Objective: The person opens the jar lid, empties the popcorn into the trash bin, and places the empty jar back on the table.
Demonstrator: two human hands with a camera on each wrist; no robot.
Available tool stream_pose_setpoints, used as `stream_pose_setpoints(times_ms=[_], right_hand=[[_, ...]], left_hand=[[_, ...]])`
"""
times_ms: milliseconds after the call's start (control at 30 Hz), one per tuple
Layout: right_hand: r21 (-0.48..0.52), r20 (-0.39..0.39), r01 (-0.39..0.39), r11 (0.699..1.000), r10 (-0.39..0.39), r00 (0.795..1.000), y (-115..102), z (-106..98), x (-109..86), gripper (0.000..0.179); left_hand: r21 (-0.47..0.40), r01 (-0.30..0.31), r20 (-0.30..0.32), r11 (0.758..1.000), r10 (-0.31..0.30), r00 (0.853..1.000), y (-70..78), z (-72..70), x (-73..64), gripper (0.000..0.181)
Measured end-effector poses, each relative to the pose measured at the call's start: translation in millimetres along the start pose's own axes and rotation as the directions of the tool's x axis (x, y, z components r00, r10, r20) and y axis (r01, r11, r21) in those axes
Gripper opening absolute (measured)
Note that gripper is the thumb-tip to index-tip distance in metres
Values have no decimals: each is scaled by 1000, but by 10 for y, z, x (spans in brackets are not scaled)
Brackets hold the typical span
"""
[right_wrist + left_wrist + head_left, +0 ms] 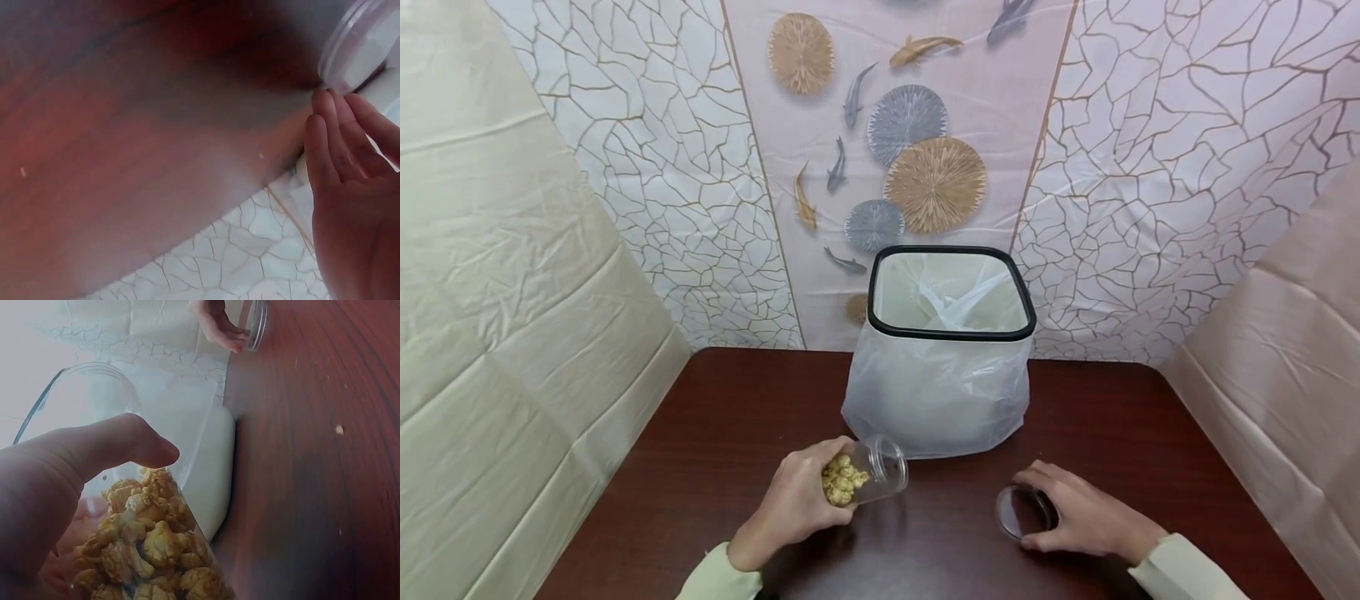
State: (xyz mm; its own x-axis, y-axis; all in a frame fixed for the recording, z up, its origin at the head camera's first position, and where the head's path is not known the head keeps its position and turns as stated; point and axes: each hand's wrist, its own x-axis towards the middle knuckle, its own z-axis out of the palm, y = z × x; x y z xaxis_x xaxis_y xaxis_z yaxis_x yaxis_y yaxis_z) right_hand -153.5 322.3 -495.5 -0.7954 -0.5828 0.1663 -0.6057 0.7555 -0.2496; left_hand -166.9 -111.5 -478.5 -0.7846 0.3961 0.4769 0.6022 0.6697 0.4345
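My left hand (801, 498) grips a clear jar (880, 475), tipped on its side with its open mouth toward the right. Caramel popcorn (843, 481) lies in the bottom end of the jar, by the palm. In the left wrist view the thumb crosses the jar wall above the popcorn (156, 544). Farther right, my right hand (1084, 512) pinches a clear round lid (1013, 515) by its rim, the lid standing tilted on edge. The right wrist view shows the fingers (356, 144) right at the lid's edge.
Behind the hands stands a white bin (951, 392) lined with a translucent bag, with a black rim (951, 335). Small crumbs (339, 429) dot the dark wooden table (737, 417). Patterned cloth (700, 167) hangs at the back, plain beige cloth (512, 333) at the sides.
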Motion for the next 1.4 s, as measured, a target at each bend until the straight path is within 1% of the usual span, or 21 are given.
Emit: stream_pose_setpoints(times_ms=[133,233,300,400,500,600,733,833,933,1033,1133,1233,1400], right_hand=[[-30,-69,-3,1000,0,998,-19,-136,38,69],[-35,-93,-59,998,56,994,-18,-320,71,70],[-18,-101,-101,995,98,990,-7,-457,103,72],[21,-87,-155,988,156,984,5,-726,174,75],[40,-89,-184,982,187,978,-7,-1033,250,76],[7,-106,-194,981,193,975,-20,-1331,342,78],[-65,-104,-204,977,197,975,-49,-1676,493,83],[-107,-91,-204,973,195,977,-83,-1875,636,84],[-149,-77,-202,968,192,978,-121,-2021,787,84],[-187,-62,-189,964,181,982,-151,-2119,931,85],[-220,-54,-164,962,155,986,-162,-2164,1057,86],[-243,-49,-138,960,130,990,-145,-2162,1160,87],[-279,-31,-114,953,110,993,-125,-2095,1274,87]], left_hand=[[1,49,-5,999,-49,999,-81,-78,-29,80],[-5,94,-13,996,-94,995,-141,-175,-15,80],[6,110,-28,994,-110,994,-180,-258,13,80],[23,110,-55,994,-108,993,-232,-419,72,80],[36,82,-82,996,-78,994,-253,-605,169,80],[35,55,-94,998,-52,994,-235,-821,313,79],[65,30,-100,997,-23,995,-182,-1121,548,80],[114,11,-109,993,1,994,-142,-1316,736,81],[160,-12,-108,987,30,994,-88,-1466,934,77],[206,-44,-97,978,65,993,-23,-1576,1129,75],[259,-80,-76,963,103,992,51,-1657,1311,71],[294,-116,-51,949,136,989,126,-1714,1482,69],[326,-152,1,933,161,987,246,-1752,1706,68]])
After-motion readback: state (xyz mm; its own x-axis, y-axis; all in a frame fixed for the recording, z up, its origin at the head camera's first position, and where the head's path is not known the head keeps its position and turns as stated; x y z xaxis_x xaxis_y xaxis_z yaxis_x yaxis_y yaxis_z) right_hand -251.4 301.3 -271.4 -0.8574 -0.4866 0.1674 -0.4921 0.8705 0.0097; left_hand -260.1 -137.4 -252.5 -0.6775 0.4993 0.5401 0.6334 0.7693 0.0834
